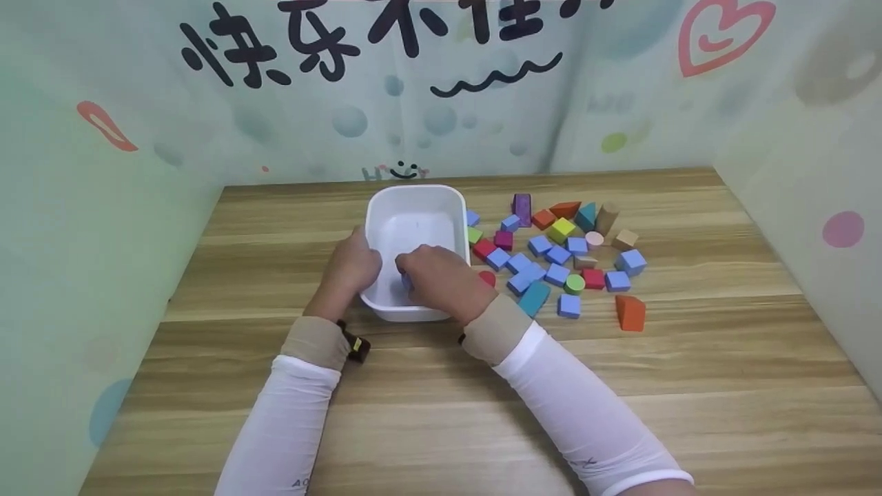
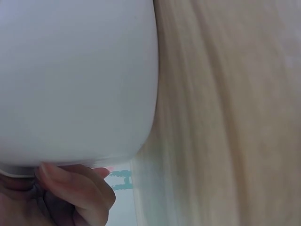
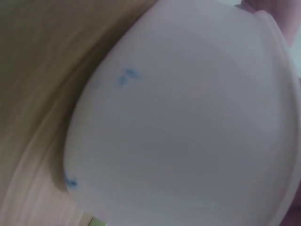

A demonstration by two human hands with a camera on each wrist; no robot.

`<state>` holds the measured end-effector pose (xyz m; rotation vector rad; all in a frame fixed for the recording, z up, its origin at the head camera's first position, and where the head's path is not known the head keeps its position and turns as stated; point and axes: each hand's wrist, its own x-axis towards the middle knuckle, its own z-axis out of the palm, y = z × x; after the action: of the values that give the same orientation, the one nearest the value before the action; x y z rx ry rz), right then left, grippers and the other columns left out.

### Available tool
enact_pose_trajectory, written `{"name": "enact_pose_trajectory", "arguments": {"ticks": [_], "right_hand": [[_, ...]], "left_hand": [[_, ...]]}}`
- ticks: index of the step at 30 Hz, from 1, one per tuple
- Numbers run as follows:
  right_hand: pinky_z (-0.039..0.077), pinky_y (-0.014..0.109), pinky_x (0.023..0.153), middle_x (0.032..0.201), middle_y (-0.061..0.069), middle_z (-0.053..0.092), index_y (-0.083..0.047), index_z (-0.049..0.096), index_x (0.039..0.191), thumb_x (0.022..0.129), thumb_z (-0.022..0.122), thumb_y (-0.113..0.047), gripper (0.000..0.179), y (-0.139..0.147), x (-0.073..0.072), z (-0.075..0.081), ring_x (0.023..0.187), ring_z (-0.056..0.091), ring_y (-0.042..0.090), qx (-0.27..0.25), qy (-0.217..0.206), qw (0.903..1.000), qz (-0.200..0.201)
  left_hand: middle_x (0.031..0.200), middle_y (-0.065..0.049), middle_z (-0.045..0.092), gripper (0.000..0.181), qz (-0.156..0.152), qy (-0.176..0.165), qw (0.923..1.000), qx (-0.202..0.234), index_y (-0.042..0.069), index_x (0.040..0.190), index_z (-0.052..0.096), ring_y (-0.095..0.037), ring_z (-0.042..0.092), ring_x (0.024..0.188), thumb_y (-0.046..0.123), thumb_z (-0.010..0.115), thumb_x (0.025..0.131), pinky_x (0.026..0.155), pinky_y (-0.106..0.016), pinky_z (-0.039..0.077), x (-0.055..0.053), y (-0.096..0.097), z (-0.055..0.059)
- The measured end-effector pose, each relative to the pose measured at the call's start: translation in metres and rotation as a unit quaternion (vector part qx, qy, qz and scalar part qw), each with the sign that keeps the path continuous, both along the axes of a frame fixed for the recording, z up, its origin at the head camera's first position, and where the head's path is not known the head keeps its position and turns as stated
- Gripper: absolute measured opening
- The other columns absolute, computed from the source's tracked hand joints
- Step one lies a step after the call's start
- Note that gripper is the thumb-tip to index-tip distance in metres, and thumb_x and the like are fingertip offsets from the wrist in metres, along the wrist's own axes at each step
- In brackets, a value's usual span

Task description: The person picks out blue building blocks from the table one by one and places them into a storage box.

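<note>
Left hand [image 1: 353, 262]: fingers curled on the left rim of the white tub [image 1: 413, 315].
Right hand [image 1: 444, 279]: over the tub's interior, fingers drawn together, seemingly pinching a blue block [image 1: 406, 281] (only a sliver shows).
Blue block: just under the right fingertips, inside the rim; right hand nearer; long axis hidden, floor contact unclear.
Tub's long axis: front to back.
Loose blocks [image 1: 557, 274]: right of the tub, on the right hand's side.
</note>
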<state>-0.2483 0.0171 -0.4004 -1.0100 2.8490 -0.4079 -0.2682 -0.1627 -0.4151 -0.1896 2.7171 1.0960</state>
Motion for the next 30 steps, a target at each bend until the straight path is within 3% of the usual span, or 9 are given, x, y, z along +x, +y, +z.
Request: {"name": "enact_pose_trajectory", "arguments": {"ticks": [8,21,30], "right_hand": [[0.063,0.04,0.097,0.105,0.009,0.079,-0.01,0.078,0.125,0.094,0.082,-0.021,0.033,-0.0005,-0.0012,-0.0015,0.091,0.074,0.024,0.008,0.015,0.9998,-0.004],[0.06,0.045,0.103,0.109,0.007,0.079,-0.013,0.077,0.127,0.094,0.084,-0.026,0.036,-0.0001,-0.0021,-0.0026,0.101,0.076,0.024,0.001,-0.009,1.0,0.003],[0.06,0.044,0.103,0.11,0.007,0.079,-0.013,0.078,0.128,0.095,0.083,-0.026,0.036,-0.0003,-0.0018,-0.002,0.099,0.075,0.023,0.001,-0.011,0.9999,0.0]], "left_hand": [[0.154,-0.031,0.048,0.062,-0.001,0.011,0.9999,-0.008,-0.005,0.165,0.023,-0.041,0.058,0.132,0.012,0.035,0.107,0.1,-0.049,0.06,0.0002,0.0006,-0.0004],[0.157,-0.029,0.046,0.063,0.007,0.0,1.0,-0.004,-0.003,0.167,0.021,-0.039,0.056,0.136,0.014,0.037,0.108,0.103,-0.048,0.059,-0.0009,0.0007,-0.0012],[0.161,-0.028,0.042,0.065,0.007,-0.003,1.0,-0.005,-0.002,0.168,0.019,-0.039,0.053,0.139,0.014,0.037,0.108,0.107,-0.049,0.057,-0.0016,-0.0003,-0.0017]]}}
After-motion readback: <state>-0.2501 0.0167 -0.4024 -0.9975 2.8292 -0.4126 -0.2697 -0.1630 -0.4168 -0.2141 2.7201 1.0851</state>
